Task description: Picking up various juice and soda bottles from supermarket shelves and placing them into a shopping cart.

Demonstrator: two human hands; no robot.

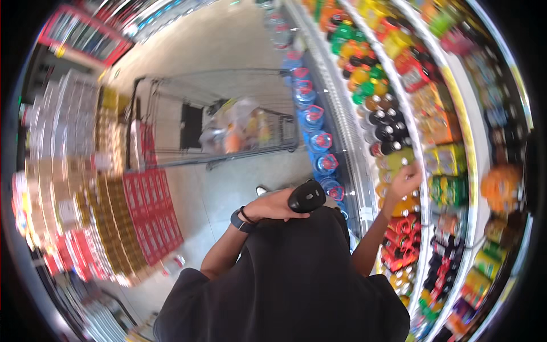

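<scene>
My left hand [275,205], with a smartwatch and a dark band at its wrist, holds a black handheld device [307,196], possibly a barcode scanner, in front of my dark shirt. On the right, my right hand [404,184] reaches up to the white edge of a store shelf [421,171], near yellow-green drink bottles [399,159]. It is blurred, so whether its fingers hold anything is unclear. Orange-yellow bottles [404,207] and red packs [401,241] fill the shelf beside that forearm.
A wire shopping cart [213,160] with a plastic bag of goods [233,128] stands ahead. Large blue-tinted water bottles [320,141] line the shelf's foot. Stacked red cartons [151,213] and brown cartons [51,184] rise on the left. A red-framed freezer [85,34] stands beyond.
</scene>
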